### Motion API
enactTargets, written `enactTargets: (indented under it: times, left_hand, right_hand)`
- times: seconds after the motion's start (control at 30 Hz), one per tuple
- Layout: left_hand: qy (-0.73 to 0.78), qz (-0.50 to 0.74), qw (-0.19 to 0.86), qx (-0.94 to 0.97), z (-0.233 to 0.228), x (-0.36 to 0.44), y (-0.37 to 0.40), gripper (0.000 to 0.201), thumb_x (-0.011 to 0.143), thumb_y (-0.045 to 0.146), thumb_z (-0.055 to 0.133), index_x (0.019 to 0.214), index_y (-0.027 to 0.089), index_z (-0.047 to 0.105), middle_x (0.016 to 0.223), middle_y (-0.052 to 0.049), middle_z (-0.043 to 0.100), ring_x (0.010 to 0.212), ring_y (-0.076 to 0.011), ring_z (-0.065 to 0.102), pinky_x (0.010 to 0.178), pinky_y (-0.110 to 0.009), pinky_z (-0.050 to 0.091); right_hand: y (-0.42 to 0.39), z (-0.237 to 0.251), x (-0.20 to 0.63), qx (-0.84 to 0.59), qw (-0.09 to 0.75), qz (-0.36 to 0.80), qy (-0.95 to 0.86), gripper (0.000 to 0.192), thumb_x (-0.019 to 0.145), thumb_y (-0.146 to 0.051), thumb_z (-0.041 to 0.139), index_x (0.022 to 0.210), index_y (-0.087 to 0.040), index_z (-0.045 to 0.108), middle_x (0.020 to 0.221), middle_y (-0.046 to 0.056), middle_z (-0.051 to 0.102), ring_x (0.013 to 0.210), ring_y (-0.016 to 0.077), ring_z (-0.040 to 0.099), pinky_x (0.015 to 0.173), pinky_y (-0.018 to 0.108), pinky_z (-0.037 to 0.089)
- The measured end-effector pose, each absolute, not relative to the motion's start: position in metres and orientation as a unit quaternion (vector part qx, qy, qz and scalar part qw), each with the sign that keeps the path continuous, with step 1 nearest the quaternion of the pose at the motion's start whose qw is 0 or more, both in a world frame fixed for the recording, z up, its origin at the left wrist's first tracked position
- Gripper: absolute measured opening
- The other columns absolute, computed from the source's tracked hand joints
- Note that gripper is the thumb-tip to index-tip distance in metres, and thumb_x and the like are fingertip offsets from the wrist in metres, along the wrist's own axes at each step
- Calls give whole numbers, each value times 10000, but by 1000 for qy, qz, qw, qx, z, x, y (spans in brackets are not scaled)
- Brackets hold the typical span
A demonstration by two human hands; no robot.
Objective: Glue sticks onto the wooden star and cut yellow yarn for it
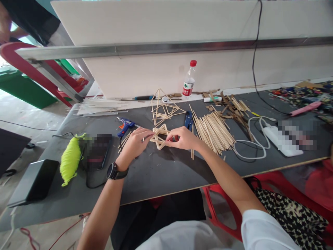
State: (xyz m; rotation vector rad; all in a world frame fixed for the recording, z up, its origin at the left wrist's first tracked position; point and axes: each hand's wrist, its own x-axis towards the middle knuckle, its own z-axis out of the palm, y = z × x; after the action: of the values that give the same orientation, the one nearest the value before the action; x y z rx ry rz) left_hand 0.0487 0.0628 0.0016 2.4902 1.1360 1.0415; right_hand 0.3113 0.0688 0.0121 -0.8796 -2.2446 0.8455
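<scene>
A small frame of thin wooden sticks [158, 146], star-like in outline, is between my hands just above the grey table. My left hand [135, 141] is closed, its fingertips pinching the frame's left side. On the right side, my right hand [183, 138] pinches the frame between thumb and fingers. Behind it lies a larger open frame of sticks [155, 110]. To the left rests a blue glue gun [126, 125]. A blue hand tool [188, 119] lies behind my right hand, beside a big pile of loose wooden sticks [213, 132].
A water bottle [188, 81] with a red cap stands against the white panel. Left are a yellow-green yarn bundle [70, 158], a phone [100, 152] and a black box-like object [36, 180]. A white power strip [279, 140] with its cable and a pink tool [306, 108] lie right.
</scene>
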Motion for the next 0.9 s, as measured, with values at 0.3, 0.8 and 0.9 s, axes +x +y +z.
enactTargets:
  times: [0.3,0.8,0.9]
  left_hand:
    - [382,349,108,849,3,47,63,171,984,254,634,973,207,798,956,-77,812,871,-216,703,843,-365,553]
    - [340,365,139,856,8,61,50,144,965,222,673,944,221,815,910,-66,811,843,-200,695,766,-331,576]
    - [315,353,161,866,9,67,47,170,978,231,658,937,237,822,909,-64,813,828,-203,697,766,-347,582]
  right_hand:
    - [73,7,315,-331,295,306,-842,200,881,-383,736,832,-201,803,829,36,788,601,122,578,599,268,444]
    - [90,5,332,-403,305,295,-811,208,906,-374,698,909,-192,799,799,20,757,547,100,527,579,259,386]
    - [94,2,336,-406,297,307,-808,213,911,-378,696,912,-192,802,782,19,750,553,103,510,584,262,371]
